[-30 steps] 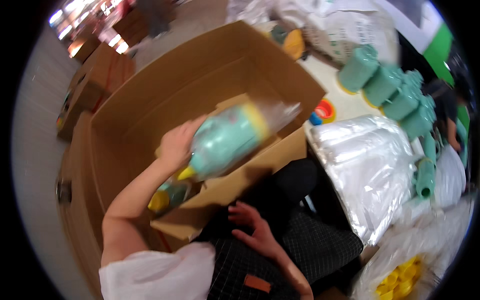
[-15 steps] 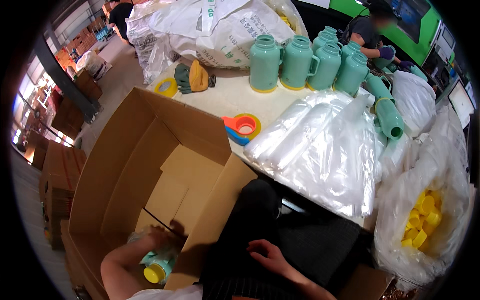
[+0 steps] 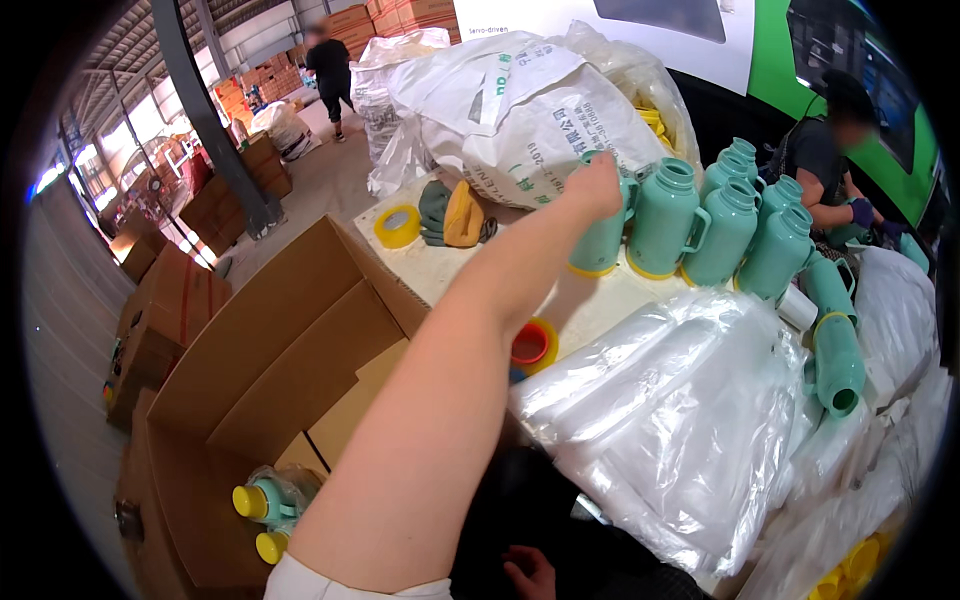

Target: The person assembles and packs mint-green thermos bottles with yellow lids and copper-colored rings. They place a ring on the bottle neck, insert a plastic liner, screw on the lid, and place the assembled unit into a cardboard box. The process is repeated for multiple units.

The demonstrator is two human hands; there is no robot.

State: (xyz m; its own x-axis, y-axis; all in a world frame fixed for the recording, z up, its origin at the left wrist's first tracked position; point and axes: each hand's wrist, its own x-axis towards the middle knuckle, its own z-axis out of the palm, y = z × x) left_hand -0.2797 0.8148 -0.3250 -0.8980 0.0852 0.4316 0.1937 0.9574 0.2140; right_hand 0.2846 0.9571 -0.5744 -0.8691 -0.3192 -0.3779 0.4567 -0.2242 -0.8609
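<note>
My left arm stretches across the table, and my left hand [image 3: 601,187] is closed round the top of the leftmost green thermos flask [image 3: 598,240], which stands upright. The hand partly hides its neck. Several more open-topped green flasks [image 3: 718,235] with handles stand to its right. Low in the view, my right hand [image 3: 530,572] rests by my dark-clothed lap, fingers loosely apart with nothing in them. In the open cardboard box [image 3: 270,350] at left lie bagged green flasks [image 3: 285,497] with yellow caps; my forearm hides part of the box.
Clear plastic bags [image 3: 670,410] lie stacked on the table. Two flasks [image 3: 838,360] lie at its right edge. Yellow tape [image 3: 397,227], gloves [image 3: 460,215], a red tape dispenser [image 3: 530,343] and a large white sack [image 3: 520,110] are around. A co-worker [image 3: 822,165] sits at right.
My left hand has left the box and reached out to the leftmost flask on the table. The view has shifted, showing two yellow caps in the box. My right hand stays low.
</note>
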